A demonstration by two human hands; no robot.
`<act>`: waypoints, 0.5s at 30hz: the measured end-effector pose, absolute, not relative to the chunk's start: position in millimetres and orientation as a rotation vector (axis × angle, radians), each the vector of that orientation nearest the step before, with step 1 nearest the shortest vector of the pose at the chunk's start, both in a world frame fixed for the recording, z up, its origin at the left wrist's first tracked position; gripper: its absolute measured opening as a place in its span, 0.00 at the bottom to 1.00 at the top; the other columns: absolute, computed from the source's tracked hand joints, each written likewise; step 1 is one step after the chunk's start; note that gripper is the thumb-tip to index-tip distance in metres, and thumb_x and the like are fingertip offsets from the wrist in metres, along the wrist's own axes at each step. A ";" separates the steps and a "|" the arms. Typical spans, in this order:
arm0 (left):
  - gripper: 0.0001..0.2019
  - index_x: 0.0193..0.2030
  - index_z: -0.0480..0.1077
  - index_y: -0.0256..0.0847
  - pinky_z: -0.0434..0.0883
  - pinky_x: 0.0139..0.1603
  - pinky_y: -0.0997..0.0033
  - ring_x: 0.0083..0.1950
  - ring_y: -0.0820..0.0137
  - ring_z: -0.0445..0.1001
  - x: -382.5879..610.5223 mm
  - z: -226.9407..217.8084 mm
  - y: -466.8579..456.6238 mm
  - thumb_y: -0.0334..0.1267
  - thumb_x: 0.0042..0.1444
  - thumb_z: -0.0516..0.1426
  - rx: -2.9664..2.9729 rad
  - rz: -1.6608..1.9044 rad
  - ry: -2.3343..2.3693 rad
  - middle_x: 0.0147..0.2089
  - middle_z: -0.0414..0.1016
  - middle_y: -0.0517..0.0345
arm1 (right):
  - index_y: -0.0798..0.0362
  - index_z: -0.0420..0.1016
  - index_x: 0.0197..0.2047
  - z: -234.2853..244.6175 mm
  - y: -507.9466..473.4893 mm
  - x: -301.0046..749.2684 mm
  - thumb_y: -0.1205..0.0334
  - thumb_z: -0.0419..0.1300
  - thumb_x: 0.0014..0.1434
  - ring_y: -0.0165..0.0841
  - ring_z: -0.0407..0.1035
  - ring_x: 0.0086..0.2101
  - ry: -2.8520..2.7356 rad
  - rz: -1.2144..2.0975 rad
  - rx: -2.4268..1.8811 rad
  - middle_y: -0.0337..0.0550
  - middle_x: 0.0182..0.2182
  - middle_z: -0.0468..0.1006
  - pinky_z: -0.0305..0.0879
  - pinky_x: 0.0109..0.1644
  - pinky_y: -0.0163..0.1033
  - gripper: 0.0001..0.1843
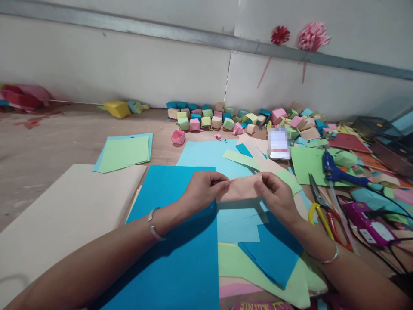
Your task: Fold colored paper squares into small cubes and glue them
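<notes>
Both hands hold a small folded peach paper piece (240,188) above the table's middle. My left hand (201,189) pinches its left end with curled fingers. My right hand (274,193) pinches its right end. Each wrist wears a silver bangle. Under the hands lie a large dark blue sheet (174,241), a light blue sheet (206,157) and green paper (258,275).
Scissors (319,206) with yellow and red handles, a blue glue gun (335,172) and a purple glue gun (368,221) with cords lie at the right. Several folded paper cubes (222,118) line the wall. A cream sheet (61,211) and green sheets (124,153) lie left.
</notes>
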State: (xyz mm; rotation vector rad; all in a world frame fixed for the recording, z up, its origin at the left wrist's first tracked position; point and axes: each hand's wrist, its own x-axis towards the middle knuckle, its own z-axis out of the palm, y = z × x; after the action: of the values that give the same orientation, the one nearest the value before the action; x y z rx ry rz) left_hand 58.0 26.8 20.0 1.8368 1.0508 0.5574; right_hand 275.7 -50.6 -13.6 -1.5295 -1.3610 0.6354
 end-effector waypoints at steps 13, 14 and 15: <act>0.10 0.33 0.78 0.37 0.62 0.30 0.72 0.33 0.67 0.72 56.0 21.3 34.9 0.39 0.52 0.57 1.928 0.348 1.057 0.31 0.78 0.56 | 0.52 0.70 0.31 -12.9 -50.1 274.1 0.55 0.57 0.61 0.28 0.59 0.23 -1.473 0.638 -1.611 0.34 0.21 0.65 0.56 0.28 0.34 0.11; 0.10 0.34 0.78 0.37 0.62 0.30 0.72 0.33 0.67 0.73 55.8 19.9 36.1 0.39 0.52 0.57 1.923 0.326 1.057 0.31 0.79 0.55 | 0.52 0.70 0.31 -14.8 -49.6 274.2 0.55 0.56 0.61 0.29 0.60 0.23 -1.541 0.577 -1.639 0.34 0.21 0.66 0.56 0.28 0.34 0.10; 0.10 0.35 0.78 0.37 0.62 0.31 0.72 0.33 0.67 0.73 55.7 18.2 37.3 0.38 0.52 0.57 1.929 0.308 1.059 0.32 0.79 0.56 | 0.52 0.70 0.31 -16.9 -49.1 274.3 0.56 0.56 0.61 0.29 0.61 0.23 -1.620 0.500 -1.669 0.35 0.21 0.68 0.56 0.29 0.34 0.10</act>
State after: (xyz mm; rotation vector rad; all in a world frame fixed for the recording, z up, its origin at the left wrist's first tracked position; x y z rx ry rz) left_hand 55.7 37.3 18.2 1.9285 1.0590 0.3080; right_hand 274.3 -49.1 -16.9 -1.6685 -1.6195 0.5004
